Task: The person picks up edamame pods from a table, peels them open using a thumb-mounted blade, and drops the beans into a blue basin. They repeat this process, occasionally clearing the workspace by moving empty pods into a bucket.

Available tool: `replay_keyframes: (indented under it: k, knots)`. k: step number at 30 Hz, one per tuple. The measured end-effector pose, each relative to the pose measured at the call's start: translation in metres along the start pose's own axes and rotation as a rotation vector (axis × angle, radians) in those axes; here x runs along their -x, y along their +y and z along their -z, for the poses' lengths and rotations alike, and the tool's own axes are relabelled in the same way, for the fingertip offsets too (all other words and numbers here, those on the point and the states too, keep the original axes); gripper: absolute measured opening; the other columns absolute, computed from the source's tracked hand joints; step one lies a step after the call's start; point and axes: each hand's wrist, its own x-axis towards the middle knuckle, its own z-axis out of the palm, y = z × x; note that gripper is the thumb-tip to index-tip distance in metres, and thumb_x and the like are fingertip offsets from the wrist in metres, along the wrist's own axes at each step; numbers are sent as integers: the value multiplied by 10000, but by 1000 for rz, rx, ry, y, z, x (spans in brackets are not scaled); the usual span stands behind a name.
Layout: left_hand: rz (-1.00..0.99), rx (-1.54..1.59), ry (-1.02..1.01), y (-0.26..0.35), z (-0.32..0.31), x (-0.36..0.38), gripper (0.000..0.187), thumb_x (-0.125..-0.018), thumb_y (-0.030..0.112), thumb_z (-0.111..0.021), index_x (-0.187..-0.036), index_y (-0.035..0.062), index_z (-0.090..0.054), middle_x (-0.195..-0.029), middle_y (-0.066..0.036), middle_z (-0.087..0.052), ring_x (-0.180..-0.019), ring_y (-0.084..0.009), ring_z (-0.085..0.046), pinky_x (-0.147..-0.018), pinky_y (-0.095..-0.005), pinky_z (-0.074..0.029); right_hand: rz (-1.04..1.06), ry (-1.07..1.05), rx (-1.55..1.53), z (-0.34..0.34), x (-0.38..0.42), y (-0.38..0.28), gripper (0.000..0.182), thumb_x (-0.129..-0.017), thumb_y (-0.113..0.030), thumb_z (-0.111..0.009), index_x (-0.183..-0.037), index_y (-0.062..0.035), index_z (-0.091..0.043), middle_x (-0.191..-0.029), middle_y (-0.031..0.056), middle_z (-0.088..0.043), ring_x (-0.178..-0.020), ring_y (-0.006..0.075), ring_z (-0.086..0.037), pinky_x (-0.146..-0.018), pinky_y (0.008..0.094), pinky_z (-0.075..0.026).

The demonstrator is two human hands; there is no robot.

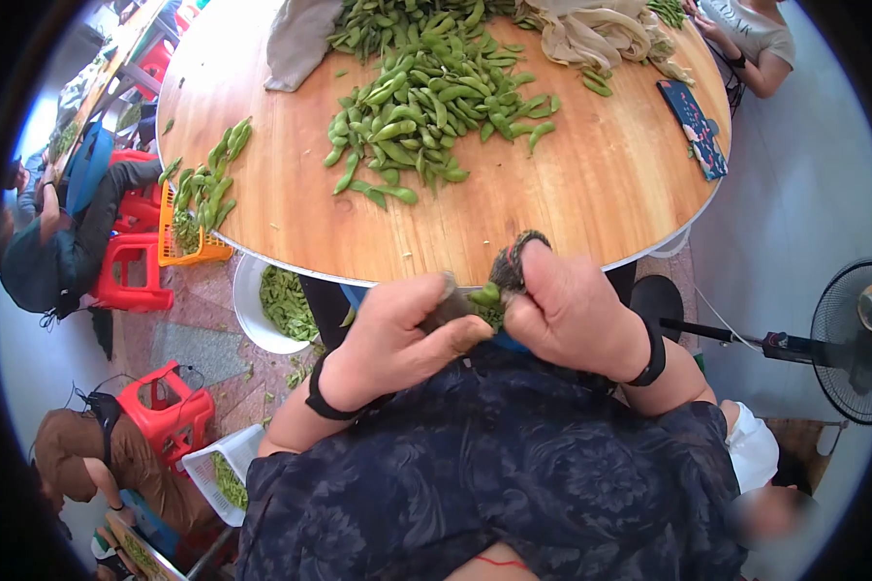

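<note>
My right hand is closed at the table's near edge, pinching a green edamame pod between thumb and fingers. A dark, worn covering is on its finger. Just left of the pod, my left hand is curled with its thumb pressed in. Grey coverings wrap its fingertips, and whatever they grip is hidden. Both wrists wear black bands. Beyond my hands, a large heap of edamame pods lies on the round wooden table.
Pods on stems lie at the table's left, above a yellow basket. A white bucket of pods stands on the floor. Cloth and a dark patterned phone-like object lie right. A fan stands at right; people sit around.
</note>
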Motion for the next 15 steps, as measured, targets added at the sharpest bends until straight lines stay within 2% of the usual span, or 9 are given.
replay_keyframes:
  k: [1,6,9,11,12,14,15]
  knots:
    - [28,69,-112,0,0,-3,331,-831,264,-728,-712,25,-532,-556,-60,-514,-482,-146,-488,-457,-277,-378,28,-9,61,-1,0,-6,158,-780,-87,-586,-788,-36,-437,-548,167,-475,-503,374,-535,-439,402,-428]
    - [-76,151,-307,-15,-3,-10,274,-931,230,-594,-742,36,-553,-620,-60,-526,-552,-170,-519,-510,-310,-413,93,-117,-21,4,2,-4,185,-773,-91,-596,-799,-18,-428,-552,171,-490,-518,369,-552,-448,411,-434]
    - [-171,90,-327,-12,-3,-14,243,-924,198,-593,-750,32,-563,-604,-65,-520,-527,-194,-529,-495,-318,-414,94,-213,-53,6,4,1,180,-772,-90,-591,-806,-22,-429,-557,180,-489,-530,381,-548,-442,398,-428]
    - [-201,52,-344,-12,1,-16,227,-920,178,-588,-749,32,-563,-598,-67,-519,-516,-207,-535,-485,-323,-414,57,-268,-126,5,1,5,141,-806,-89,-544,-813,-19,-422,-535,140,-488,-476,311,-558,-421,358,-421]
    - [-230,13,-359,-12,3,-17,211,-916,158,-582,-748,31,-562,-592,-70,-519,-504,-219,-541,-476,-327,-413,58,-267,-126,10,-3,1,141,-806,-89,-544,-813,-19,-422,-535,140,-488,-476,311,-558,-421,358,-421]
    - [-252,8,-330,-11,1,-18,201,-910,150,-583,-749,31,-561,-585,-72,-518,-494,-220,-543,-468,-326,-411,-446,-530,-521,22,-12,-10,84,-854,-95,-482,-847,-22,-440,-553,68,-505,-424,185,-541,-401,297,-421]
    - [-274,3,-299,-11,-1,-18,191,-904,142,-583,-751,30,-560,-579,-74,-516,-484,-222,-544,-459,-326,-408,-445,-530,-521,22,-12,-10,84,-854,-95,-482,-847,-22,-440,-553,68,-505,-424,185,-541,-401,297,-421]
